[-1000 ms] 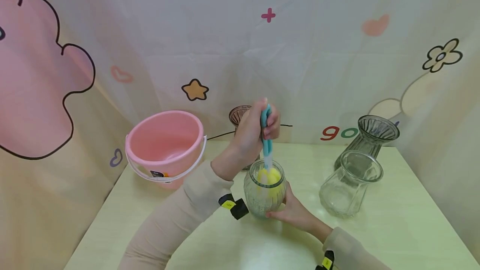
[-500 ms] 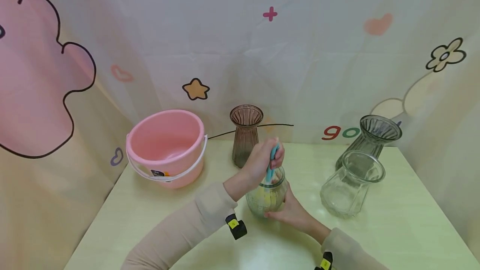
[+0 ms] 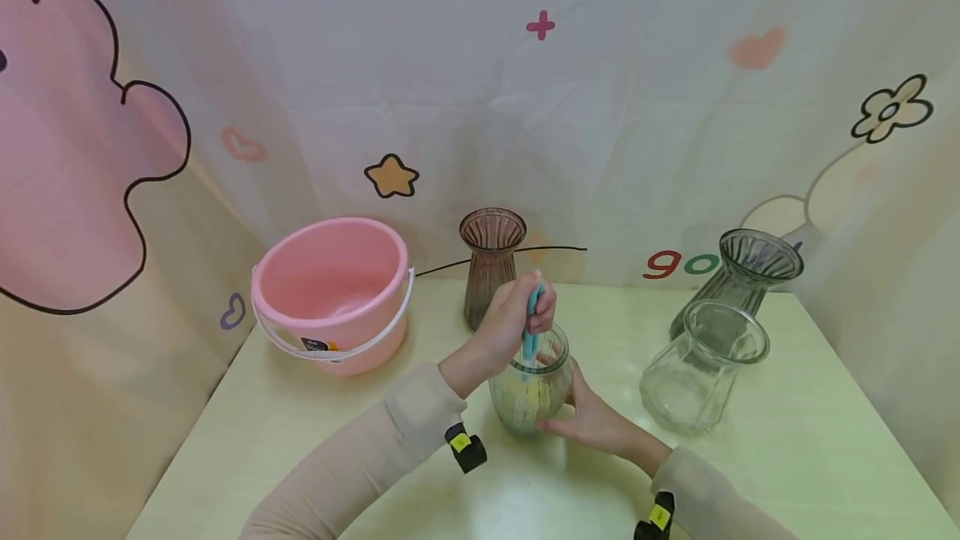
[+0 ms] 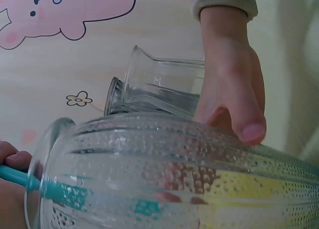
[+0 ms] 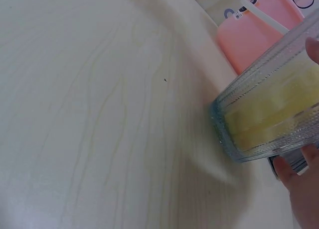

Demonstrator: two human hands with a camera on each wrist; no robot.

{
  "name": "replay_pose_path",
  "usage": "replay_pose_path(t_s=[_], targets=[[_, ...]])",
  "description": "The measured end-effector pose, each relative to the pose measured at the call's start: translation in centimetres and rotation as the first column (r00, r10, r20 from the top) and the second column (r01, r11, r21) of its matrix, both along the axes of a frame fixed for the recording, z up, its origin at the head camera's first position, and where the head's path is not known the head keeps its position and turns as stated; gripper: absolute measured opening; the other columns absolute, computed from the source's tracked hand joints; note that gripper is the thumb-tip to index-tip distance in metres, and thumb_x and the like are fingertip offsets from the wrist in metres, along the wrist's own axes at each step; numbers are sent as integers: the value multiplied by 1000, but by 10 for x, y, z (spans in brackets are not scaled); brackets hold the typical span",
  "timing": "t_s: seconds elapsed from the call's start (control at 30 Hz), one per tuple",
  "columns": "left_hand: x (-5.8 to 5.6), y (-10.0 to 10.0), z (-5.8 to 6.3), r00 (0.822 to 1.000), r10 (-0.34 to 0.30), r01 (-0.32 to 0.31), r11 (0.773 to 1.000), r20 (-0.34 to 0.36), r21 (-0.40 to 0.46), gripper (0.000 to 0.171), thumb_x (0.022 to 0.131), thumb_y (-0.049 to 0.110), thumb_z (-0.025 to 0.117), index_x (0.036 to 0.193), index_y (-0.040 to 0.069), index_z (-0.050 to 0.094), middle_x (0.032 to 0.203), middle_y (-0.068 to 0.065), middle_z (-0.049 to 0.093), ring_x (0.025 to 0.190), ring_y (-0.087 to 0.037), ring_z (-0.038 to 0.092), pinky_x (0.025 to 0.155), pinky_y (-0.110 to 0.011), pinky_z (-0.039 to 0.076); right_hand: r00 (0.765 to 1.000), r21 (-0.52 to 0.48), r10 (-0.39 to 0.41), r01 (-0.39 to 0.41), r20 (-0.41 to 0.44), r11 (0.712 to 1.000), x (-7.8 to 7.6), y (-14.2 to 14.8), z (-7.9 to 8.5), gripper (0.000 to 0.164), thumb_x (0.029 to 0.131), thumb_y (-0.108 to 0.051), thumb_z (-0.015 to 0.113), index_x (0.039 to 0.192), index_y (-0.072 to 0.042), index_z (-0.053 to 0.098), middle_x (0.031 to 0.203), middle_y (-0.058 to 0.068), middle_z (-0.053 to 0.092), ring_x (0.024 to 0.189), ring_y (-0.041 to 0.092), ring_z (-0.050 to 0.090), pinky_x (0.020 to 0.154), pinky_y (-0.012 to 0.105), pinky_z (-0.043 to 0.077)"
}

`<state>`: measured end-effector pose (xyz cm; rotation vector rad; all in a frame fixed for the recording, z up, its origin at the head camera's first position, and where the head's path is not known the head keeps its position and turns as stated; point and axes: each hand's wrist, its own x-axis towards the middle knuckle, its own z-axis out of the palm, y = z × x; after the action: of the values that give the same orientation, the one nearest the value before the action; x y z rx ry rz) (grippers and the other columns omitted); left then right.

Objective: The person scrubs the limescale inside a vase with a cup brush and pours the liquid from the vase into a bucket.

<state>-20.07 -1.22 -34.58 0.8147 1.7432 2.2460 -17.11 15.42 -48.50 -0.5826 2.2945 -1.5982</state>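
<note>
My left hand grips the teal handle of a sponge brush from above, over the mouth of a clear ribbed glass vase. Inside the vase, the brush's yellow sponge head reaches close to the base in the right wrist view. My right hand holds the vase low on its right side, thumb toward the front and fingers behind. Dimpled glass blurs the brush in the left wrist view, where the thumb of my right hand lies against the vase wall.
A pink bucket with a white handle stands at the left. Behind my left hand is a brownish glass vase. At the right stand a clear glass vase and a grey glass vase. A printed curtain hangs behind the table.
My left hand has pushed the brush down into the vase, then shifted slightly left. The sponge went from the vase's mouth to low inside it. My right hand keeps its hold.
</note>
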Motion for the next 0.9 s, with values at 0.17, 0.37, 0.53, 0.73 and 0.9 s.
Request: replay_pose_path(t_s=[0.17, 0.37, 0.53, 0.73, 0.9], targets=[[6, 1, 4, 1000, -16, 16, 1000, -10, -18, 38, 92, 30, 28, 65, 5, 32, 55, 2, 31, 49, -12, 28, 51, -25, 26, 1000, -18, -21, 21, -15, 1000, -3, 0, -2, 100, 72, -19, 77, 143, -20, 7, 144, 9, 28, 130, 32, 31, 102, 54, 28], [11, 2, 15, 1000, -26, 26, 1000, -10, -1, 38, 93, 30, 28, 64, 6, 33, 55, 2, 31, 48, -12, 29, 50, -25, 26, 999, -54, -45, 44, -19, 998, -3, -5, -5, 101, 69, -16, 79, 143, -20, 11, 140, 8, 34, 125, 31, 38, 100, 48, 30], [12, 2, 36, 999, -42, 41, 997, 15, 68, 37, 92, 30, 30, 63, 8, 34, 53, 4, 32, 47, -10, 28, 48, -24, 24, 997, -42, -71, 72, 10, 997, -1, -6, -5, 100, 69, -17, 79, 141, -21, 9, 140, 10, 35, 126, 34, 37, 103, 53, 26], [13, 0, 72, 998, -59, 56, 989, 22, 137, 36, 93, 24, 28, 60, 10, 34, 51, 4, 32, 46, -10, 27, 47, -23, 22, 997, -71, -70, 71, 14, 995, 0, -10, -5, 101, 70, -16, 79, 141, -21, 7, 137, 10, 40, 124, 34, 41, 103, 56, 25], [13, -4, 97, 999, -46, 48, 985, -19, 166, 39, 96, 24, 26, 61, 10, 34, 52, 4, 31, 46, -10, 27, 48, -23, 23, 995, -56, -103, 104, 5, 993, 0, -13, -8, 101, 69, -18, 80, 139, -18, 7, 137, 12, 40, 125, 35, 40, 102, 56, 27]])
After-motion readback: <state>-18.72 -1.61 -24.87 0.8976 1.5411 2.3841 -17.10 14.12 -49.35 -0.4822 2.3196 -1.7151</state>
